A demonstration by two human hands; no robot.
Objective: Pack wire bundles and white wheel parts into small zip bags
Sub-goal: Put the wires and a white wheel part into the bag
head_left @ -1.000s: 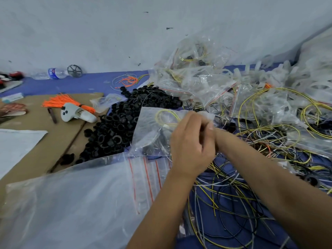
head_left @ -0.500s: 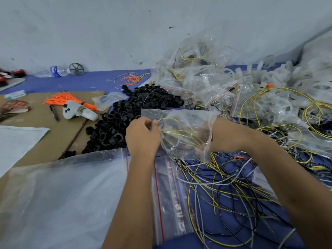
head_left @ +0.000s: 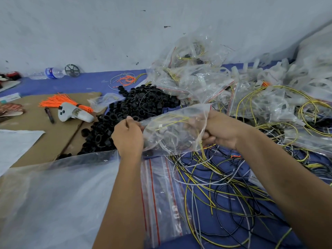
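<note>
While I hold the small zip bag (head_left: 177, 133) up between my hands, my left hand (head_left: 128, 135) pinches its left edge with curled fingers and my right hand (head_left: 221, 131) grips its right end. Yellow wires (head_left: 170, 122) lie inside it. Loose wires (head_left: 224, 186) sprawl just below on the near side; black rings (head_left: 133, 112) are heaped beyond my left hand.

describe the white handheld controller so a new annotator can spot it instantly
Start at the brown cardboard sheet left of the black ring pile. The white controller lies on it, atop the orange cable ties. It is the only solid white moulded item there, with dark buttons.
</note>
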